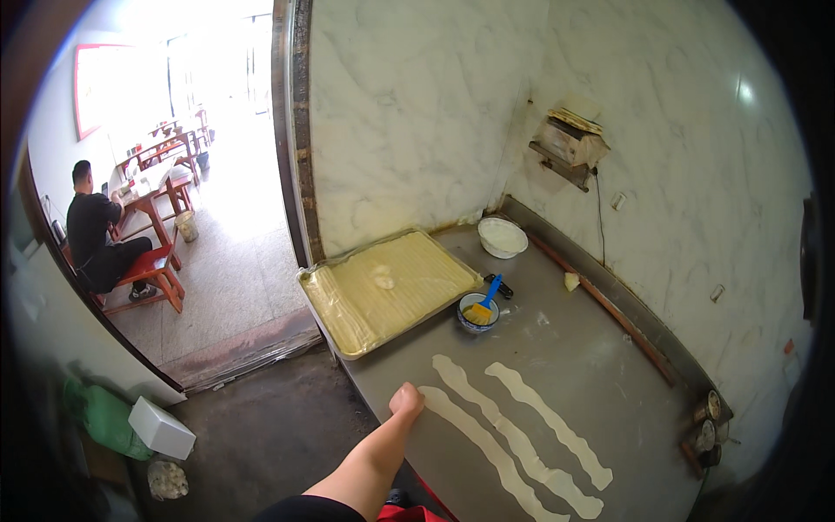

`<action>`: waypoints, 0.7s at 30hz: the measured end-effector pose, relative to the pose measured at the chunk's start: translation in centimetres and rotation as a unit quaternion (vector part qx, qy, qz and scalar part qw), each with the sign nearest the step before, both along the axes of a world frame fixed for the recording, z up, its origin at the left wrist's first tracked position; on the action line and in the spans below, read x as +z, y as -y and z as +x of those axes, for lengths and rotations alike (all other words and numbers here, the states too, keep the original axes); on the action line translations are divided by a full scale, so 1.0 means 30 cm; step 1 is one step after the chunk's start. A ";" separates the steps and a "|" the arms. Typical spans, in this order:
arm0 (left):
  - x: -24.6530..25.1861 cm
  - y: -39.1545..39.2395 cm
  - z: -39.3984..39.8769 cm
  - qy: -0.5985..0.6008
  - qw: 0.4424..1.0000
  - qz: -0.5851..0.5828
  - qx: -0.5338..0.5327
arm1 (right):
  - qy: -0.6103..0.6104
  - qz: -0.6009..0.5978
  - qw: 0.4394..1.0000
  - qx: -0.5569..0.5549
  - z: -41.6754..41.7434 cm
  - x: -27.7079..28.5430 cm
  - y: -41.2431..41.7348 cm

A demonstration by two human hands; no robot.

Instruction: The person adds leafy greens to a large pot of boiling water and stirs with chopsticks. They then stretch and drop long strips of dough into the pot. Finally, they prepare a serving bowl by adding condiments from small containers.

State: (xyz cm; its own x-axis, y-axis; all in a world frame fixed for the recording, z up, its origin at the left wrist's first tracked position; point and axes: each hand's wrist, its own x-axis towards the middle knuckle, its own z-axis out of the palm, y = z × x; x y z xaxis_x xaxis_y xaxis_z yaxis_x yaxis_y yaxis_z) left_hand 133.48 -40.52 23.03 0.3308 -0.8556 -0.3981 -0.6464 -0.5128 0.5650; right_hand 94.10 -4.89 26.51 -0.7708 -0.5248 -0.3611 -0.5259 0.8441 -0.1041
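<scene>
Three long, wavy-edged strips of flattened dough lie roughly side by side on a grey metal worktop [574, 352]. My left hand [406, 399] is closed at the far end of the nearest dough strip [479, 440], by the worktop's left edge; its fingertips are hidden. That strip runs down to the bottom rim of the view. Beside it lie the middle dough strip [515, 436] and the right dough strip [554, 421], both untouched. My right hand is out of view.
A plastic-covered tray [355, 352] of pale dough pieces overhangs the worktop's left edge. Beyond the strips stand a bowl of oil [465, 321] with a blue-handled brush [494, 287] and a white bowl [502, 238]. A rolling pin [607, 307] lies along the backsplash. Through the doorway a person [98, 222] sits.
</scene>
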 end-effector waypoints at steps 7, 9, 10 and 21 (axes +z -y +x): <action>-0.006 0.005 -0.156 0.098 0.975 -0.185 -0.070 | -0.049 -0.166 0.984 0.032 -0.114 -0.101 -0.036; -0.020 0.000 -0.121 0.149 0.957 -0.201 -0.148 | -0.023 -0.222 0.974 0.045 -0.055 -0.055 0.008; -0.047 0.011 -0.111 0.162 0.940 -0.218 -0.204 | -0.028 -0.265 0.963 0.045 -0.036 -0.049 0.019; 0.057 -0.043 -0.275 -0.246 0.914 -0.238 -0.216 | 0.194 -0.335 0.922 0.001 0.069 0.155 0.167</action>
State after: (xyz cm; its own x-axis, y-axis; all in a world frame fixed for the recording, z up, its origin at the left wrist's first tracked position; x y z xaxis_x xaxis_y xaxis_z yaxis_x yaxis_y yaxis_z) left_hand 125.22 -39.22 24.75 -0.1977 -0.9793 0.0442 -0.3380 0.1104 0.9347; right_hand 96.17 -9.89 31.15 -0.6509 -0.7314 -0.2037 -0.3407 0.5211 -0.7825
